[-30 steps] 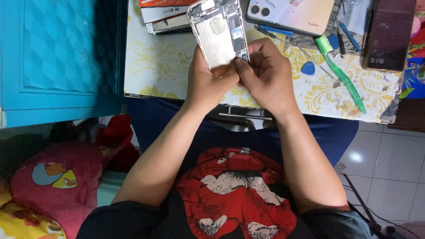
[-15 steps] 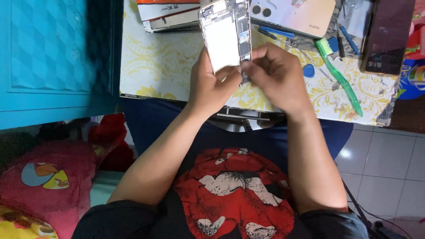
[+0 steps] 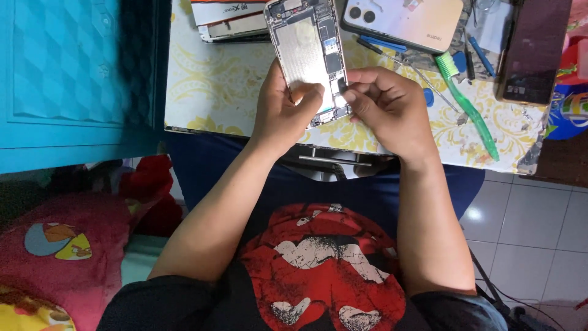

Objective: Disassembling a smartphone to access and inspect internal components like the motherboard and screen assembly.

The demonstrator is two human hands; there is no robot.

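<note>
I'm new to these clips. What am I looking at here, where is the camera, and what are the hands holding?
The camera sits on a person's head and looks down past their chest and arms. No machine is involved, just two bare hands. The left hand grips an opened phone with its inner parts showing, its thumb laid across the lower part. The right hand pinches at the phone's lower right edge. Under them is a table with a yellow patterned cover. On it lie another phone face down, a green toothbrush, a dark phone, some blue tools and flat boxes. A turquoise cabinet stands to the left.
</note>
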